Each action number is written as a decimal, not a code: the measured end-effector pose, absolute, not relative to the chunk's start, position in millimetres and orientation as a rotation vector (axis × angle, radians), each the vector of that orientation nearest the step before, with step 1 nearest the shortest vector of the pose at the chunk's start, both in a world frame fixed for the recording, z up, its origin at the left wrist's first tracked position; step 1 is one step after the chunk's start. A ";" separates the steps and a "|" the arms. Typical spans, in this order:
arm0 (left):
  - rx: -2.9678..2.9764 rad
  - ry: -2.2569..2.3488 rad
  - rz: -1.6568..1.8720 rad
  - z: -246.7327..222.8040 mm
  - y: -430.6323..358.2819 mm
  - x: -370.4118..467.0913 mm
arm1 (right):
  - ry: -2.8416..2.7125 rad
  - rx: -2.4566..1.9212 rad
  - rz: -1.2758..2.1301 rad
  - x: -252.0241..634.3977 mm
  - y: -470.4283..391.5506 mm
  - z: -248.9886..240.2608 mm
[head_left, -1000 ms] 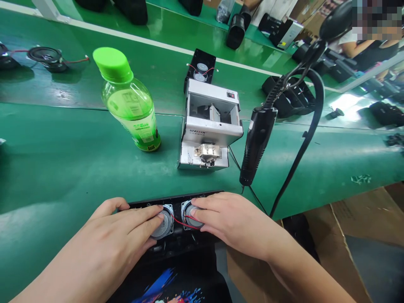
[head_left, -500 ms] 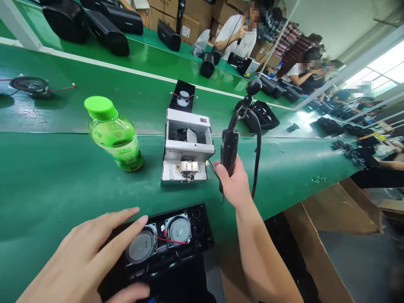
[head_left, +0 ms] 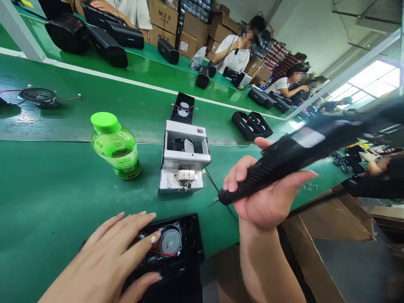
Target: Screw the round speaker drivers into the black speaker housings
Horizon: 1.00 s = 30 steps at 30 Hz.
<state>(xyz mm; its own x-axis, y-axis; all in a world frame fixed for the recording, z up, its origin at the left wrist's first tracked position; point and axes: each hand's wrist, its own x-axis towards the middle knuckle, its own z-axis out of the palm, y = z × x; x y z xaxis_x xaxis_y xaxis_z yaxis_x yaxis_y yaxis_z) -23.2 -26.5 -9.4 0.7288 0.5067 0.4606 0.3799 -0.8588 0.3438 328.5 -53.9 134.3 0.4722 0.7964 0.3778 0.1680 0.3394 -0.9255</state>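
Note:
My right hand [head_left: 268, 200] grips a black electric screwdriver [head_left: 277, 162], its bit pointing down and left above the table. The screwdriver's far end is blurred. Below to the left lies a black speaker housing [head_left: 192, 240] with a round speaker driver [head_left: 171, 242] and a red wire. My left hand [head_left: 110, 256] rests over the left part of this housing, fingers stretched out, covering most of a second driver. Beyond the housing stands a silver screw feeder [head_left: 184, 158] with a metal block at its front.
A green-capped bottle [head_left: 115, 145] stands left of the feeder. Further back are a smaller speaker panel [head_left: 183, 107], an open black housing [head_left: 252, 124] and a loose speaker [head_left: 38, 96]. A cardboard box [head_left: 337, 214] is at the right edge. People sit across the bench.
My right hand has swung the screwdriver from hanging upright to a slant, bit toward the lower left. My left hand has shifted right over the housing, covering more of the left driver.

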 end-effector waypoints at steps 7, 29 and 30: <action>2.769 0.739 0.742 5.1 -37.3 35.9 | -1.202 -0.870 0.564 291.0 -5.1 134.6; 2.679 0.787 0.628 10.4 -32.7 34.8 | -1.001 -0.762 0.603 281.2 -40.1 145.2; 2.678 0.792 0.636 11.1 -32.5 35.3 | -1.024 -0.768 0.603 280.9 -32.9 142.9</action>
<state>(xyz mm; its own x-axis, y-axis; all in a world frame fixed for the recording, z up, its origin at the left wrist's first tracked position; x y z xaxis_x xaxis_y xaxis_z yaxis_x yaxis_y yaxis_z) 35.3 -32.5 11.1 0.7533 0.5679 0.3317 0.4461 -0.8118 0.3767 280.9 -32.9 142.9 0.4043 0.7527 0.5196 -0.0894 0.5979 -0.7965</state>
